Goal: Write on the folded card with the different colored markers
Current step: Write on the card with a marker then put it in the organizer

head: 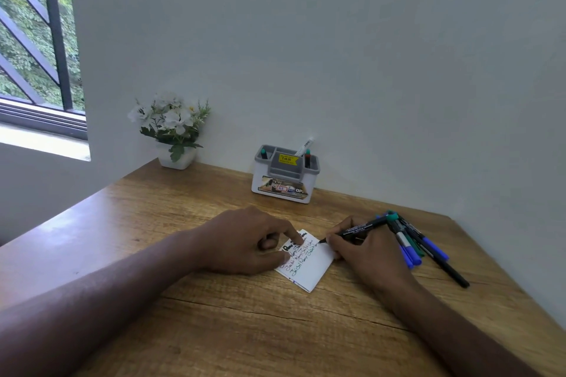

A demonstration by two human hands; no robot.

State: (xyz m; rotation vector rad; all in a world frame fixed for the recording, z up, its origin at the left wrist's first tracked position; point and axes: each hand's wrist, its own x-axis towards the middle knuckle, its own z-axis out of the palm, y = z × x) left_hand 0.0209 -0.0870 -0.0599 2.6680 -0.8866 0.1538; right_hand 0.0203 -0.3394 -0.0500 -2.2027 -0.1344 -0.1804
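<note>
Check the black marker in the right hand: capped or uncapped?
Uncapped. The black marker shows a bare tip at the white folded card's edge, gripped by the right hand.

Soft daylight enters from the window (36,40) at upper left; sill beneath it blown out white. Wall (337,40) evenly lit, pale grey-green cast. Table (214,330) moderately bright, shadows faint and diffuse under both forearms. Wide-angle bend at the edges: window bars and table edges slant. Slight overall softness; writing on the card (309,266) barely legible
</note>
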